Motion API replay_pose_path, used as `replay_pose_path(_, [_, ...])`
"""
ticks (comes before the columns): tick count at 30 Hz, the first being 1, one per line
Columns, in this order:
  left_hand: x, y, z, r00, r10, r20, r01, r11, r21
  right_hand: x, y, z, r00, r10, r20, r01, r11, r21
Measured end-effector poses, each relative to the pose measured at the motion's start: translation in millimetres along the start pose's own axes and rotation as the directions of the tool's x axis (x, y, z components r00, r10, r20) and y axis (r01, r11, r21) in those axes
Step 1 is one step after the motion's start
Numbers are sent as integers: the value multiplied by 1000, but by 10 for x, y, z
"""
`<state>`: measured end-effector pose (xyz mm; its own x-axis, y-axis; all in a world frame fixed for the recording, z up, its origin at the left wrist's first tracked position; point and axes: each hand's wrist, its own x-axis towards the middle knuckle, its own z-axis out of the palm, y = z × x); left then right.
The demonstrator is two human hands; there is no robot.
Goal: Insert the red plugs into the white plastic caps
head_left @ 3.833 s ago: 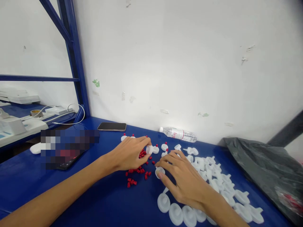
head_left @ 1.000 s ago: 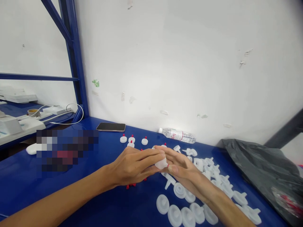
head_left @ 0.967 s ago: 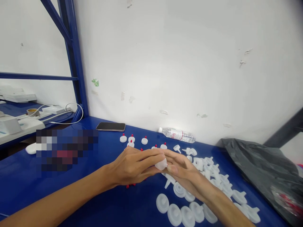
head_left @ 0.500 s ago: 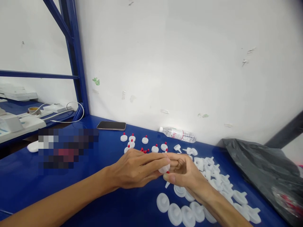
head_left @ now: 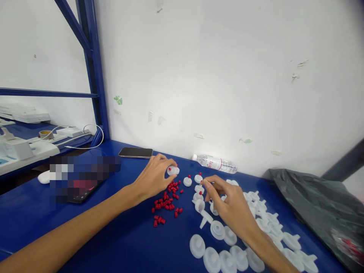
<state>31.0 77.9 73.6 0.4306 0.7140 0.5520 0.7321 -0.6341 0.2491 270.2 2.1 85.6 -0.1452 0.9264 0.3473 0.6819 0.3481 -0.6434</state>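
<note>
Held a round white cap (head_left: pixel 171 171), smooth, milky and topped with a stubby red tip, in the left hand (head_left: pixel 155 177), curling thumb and fingers around it at the far middle of the blue table (head_left: pixel 127 235). Bunched the fingertips of the right hand (head_left: pixel 227 199) at another red-tipped cap (head_left: pixel 199 189); could not tell whether gripping it. Saw red plugs (head_left: pixel 165 204) strewn nearer, pale spouted discs (head_left: pixel 263 225) crowded right.

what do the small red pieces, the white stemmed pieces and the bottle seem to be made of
Small red pieces: plastic or rubber, perhaps; opaque, slightly shiny. White stemmed pieces: likely plastic; milky, smooth, faintly translucent. Bottle: apparently thin clear plastic; see-through, with glossy highlights.
</note>
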Motion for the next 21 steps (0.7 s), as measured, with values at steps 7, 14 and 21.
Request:
replay_pose_path(7, [-15,-193,176,985,-60,164,51,997,56,-3,38,4,995,-58,83,86,919,-384])
replay_pose_path(14, [-37,-203,202,979,-48,200,38,998,58,-14,67,46,976,-23,218,118,894,-433])
replay_pose_path(21, [-26,-120,120,968,67,243,-87,994,72,-35,88,53,972,-29,235,127,903,-411])
